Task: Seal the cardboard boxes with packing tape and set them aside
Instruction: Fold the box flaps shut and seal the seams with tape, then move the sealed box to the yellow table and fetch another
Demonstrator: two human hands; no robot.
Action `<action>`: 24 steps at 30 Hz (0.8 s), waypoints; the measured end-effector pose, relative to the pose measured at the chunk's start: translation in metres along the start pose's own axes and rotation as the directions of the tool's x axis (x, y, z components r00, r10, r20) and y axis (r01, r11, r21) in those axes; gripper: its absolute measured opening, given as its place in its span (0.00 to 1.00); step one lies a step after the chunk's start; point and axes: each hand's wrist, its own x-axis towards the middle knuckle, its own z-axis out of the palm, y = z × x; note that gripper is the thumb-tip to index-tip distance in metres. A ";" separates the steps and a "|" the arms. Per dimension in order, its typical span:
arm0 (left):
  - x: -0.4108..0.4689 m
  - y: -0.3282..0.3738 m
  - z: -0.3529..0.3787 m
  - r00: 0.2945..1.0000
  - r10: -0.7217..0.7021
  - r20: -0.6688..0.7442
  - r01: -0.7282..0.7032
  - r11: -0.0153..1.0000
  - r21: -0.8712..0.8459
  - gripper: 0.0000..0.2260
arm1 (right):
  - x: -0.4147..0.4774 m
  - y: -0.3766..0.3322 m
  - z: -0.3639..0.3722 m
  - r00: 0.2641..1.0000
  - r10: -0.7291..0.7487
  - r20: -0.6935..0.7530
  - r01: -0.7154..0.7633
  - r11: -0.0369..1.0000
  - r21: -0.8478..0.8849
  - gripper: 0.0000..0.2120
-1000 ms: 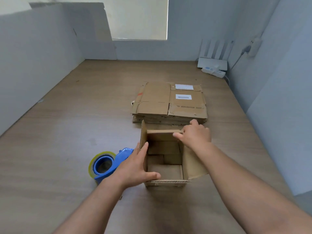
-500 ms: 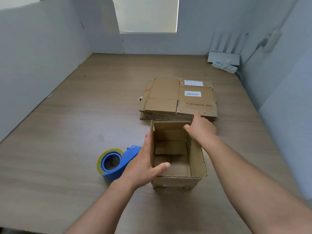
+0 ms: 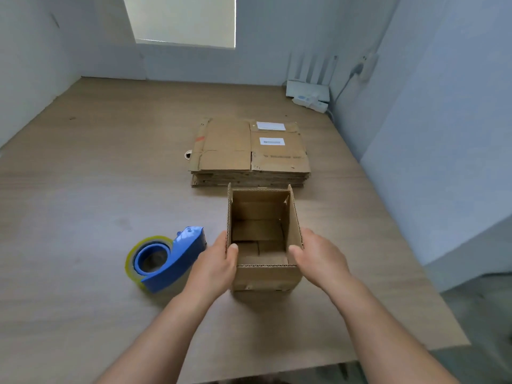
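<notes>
both hands are on the open cardboard box [image 3: 263, 239] near the middle of the bench [image 3: 83, 189]. left hand [image 3: 214, 266] grips its left wall, thumb hooked over the rim, and right hand [image 3: 318, 259] clasps the right wall. tape dispenser [image 3: 166, 259] sits just left of the left hand, flat cardboard stack [image 3: 249, 151] just beyond the box.

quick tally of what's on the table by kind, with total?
Open cardboard box, gripped by left hand and right hand: 1
Stack of flattened boxes, sheet count unclear: 1
Blue tape dispenser: 1
White router: 1
White power strip: 1
Total: 5
</notes>
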 end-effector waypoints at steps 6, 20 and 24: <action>-0.057 0.006 0.011 0.993 0.002 -0.117 -0.010 0.998 -0.069 0.11 | -0.035 0.019 -0.009 0.974 -0.151 -0.167 0.145 0.988 -0.050 0.12; -0.267 0.024 0.088 0.843 -0.202 -0.498 0.125 0.975 -0.184 0.17 | -0.149 0.081 0.002 0.814 -0.552 -0.179 0.577 0.802 0.152 0.10; -0.314 0.012 0.088 0.770 -0.275 -0.576 0.199 0.961 -0.194 0.18 | -0.181 0.068 0.014 0.756 -0.645 -0.114 0.654 0.736 0.176 0.11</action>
